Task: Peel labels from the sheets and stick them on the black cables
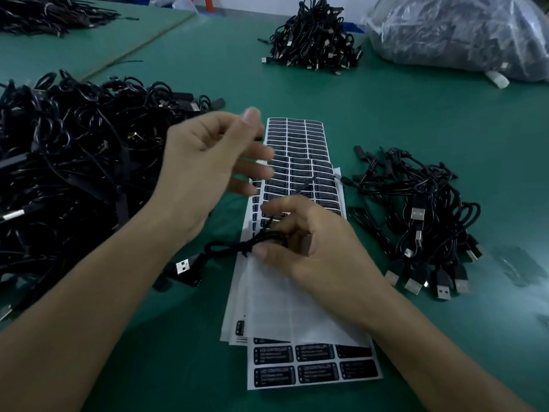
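While right hand (315,251) pinches black cable (234,248) between thumb and fingers — over label sheets (297,310), left hand (208,171) loosely spread

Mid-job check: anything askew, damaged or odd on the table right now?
Only the label sheets: the stack is fanned askew, edges not aligned, under the right hand, which grips a bundled black cable. No damage visible.

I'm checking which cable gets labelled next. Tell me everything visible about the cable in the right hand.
The cable is thin, black and looks rubber-coated, bunched into a small coil bound around its middle. A USB plug with a silver metal shell sticks out leftward. One loose strand runs up over the label sheets. The right hand pinches the bundle above the sheets.
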Demonstrator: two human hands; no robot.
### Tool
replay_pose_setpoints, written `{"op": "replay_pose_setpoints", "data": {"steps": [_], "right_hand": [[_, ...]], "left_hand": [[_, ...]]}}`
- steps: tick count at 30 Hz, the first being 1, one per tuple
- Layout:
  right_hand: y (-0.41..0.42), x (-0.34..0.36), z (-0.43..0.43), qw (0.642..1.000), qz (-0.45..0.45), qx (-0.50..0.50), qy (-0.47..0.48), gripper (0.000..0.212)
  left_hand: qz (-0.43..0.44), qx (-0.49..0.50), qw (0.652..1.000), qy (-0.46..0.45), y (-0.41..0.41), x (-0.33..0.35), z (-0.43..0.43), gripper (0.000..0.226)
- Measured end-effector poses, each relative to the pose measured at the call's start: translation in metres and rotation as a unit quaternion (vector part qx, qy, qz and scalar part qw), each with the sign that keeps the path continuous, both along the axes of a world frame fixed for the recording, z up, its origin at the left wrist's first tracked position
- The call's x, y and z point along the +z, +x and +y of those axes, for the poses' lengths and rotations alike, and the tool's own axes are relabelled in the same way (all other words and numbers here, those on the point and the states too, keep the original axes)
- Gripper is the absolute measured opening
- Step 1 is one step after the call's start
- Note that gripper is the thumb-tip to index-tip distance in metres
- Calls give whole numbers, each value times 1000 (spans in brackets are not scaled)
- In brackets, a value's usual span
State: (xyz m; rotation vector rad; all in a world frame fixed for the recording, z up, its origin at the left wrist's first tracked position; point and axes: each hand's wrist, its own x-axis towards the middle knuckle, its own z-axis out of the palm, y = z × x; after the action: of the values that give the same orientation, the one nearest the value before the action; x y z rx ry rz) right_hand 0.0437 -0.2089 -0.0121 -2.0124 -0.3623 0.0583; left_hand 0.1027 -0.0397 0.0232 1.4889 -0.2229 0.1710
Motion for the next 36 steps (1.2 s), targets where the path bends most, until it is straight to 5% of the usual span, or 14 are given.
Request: {"op": "replay_pose_setpoints", "data": {"steps": [9, 14, 16, 18, 22, 25, 28, 36], "right_hand": [[-6, 9, -1, 971, -171, 54, 160, 22], [-4, 17, -4, 942, -143, 52, 300, 20], [-5, 17, -3, 942, -111, 70, 310, 20], [-8, 14, 2, 947, -82, 100, 294, 18], [-10, 13, 1, 956, -76, 77, 274, 21], [-5, 21, -16, 965, -163, -59, 195, 27], [1, 30, -38, 938, -262, -215, 77, 37], [7, 33, -75, 897, -166, -377, -161, 30]], "left_hand": [[-71, 161, 978, 113, 7, -5, 9, 34], [-86, 51, 962, 254, 9, -16, 6, 21], [-83, -23, 907, 411, 6, -19, 5, 51], [-68, -47, 847, 526, 3, -21, 4, 74], [-24, -18, 861, 507, 3, -21, 3, 80], [-31, -16, 843, 536, 4, -25, 3, 68], [-71, 15, 812, 579, 1, -31, 3, 51], [-130, 57, 780, 610, 0, -29, 4, 36]]}}
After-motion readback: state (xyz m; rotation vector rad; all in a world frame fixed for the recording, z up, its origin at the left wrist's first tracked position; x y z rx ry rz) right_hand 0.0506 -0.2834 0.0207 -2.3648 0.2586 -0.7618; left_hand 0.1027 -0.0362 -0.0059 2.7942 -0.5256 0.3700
